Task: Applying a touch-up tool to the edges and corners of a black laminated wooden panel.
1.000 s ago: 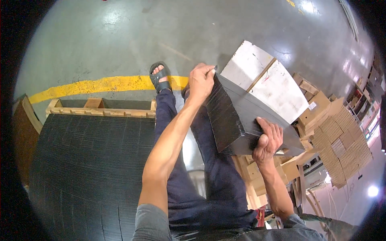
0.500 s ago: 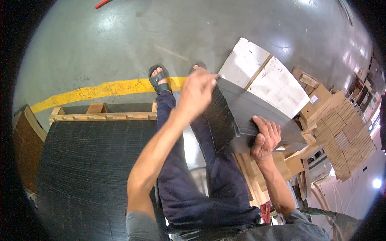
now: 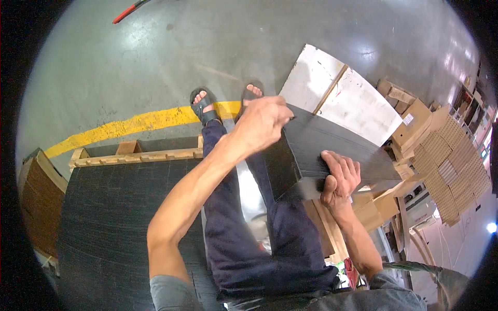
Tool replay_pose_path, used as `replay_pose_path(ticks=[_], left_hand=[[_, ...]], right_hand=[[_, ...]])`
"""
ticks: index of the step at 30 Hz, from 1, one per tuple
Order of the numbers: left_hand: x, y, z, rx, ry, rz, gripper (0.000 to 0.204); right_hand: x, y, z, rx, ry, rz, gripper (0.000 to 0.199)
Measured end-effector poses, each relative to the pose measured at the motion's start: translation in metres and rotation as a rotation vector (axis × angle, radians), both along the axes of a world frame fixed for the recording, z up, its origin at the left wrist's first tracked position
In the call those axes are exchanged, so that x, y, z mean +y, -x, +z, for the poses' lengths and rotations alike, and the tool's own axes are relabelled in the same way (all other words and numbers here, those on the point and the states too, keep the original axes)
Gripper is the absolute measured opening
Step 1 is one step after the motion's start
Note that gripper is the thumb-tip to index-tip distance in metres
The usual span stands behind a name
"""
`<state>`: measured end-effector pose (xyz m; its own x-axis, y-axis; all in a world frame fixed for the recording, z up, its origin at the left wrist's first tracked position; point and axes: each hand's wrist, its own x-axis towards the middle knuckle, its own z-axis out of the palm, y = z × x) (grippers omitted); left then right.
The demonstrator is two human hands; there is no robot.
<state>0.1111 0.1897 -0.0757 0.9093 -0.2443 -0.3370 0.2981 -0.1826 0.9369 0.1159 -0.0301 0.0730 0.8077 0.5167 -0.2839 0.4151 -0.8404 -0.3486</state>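
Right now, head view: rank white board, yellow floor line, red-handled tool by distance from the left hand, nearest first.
From the left hand, which grips the far edge of the stack of black sheets:
1. White board, just to its right, behind the stack.
2. Yellow floor line, to its left, past the sandalled feet.
3. Red-handled tool, far up-left at the picture's top rim.

Glossy grey concrete floor [image 3: 155,57], yellow painted line [image 3: 129,126], wooden pallet [image 3: 135,154], cardboard boxes [image 3: 441,150] stacked right
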Motion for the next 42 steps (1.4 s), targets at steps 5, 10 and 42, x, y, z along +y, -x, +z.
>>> replay_pose_path(ticks=[5,10,42], left_hand=[[0.014,0.002,0.020,-0.015,-0.070,0.066,0.015],[0.018,0.000,0.047,-0.016,0.087,-0.046,0.014],[-0.010,0.038,0.159,-0.186,0.268,0.418,0.010]], right_hand=[[0.002,0.000,0.001,-0.017,-0.039,0.005,0.048],[-0.001,0.002,0.000,-0.012,-0.046,0.002,0.045],[0.001,0.006,0.004,-0.047,-0.013,-0.007,0.038]])
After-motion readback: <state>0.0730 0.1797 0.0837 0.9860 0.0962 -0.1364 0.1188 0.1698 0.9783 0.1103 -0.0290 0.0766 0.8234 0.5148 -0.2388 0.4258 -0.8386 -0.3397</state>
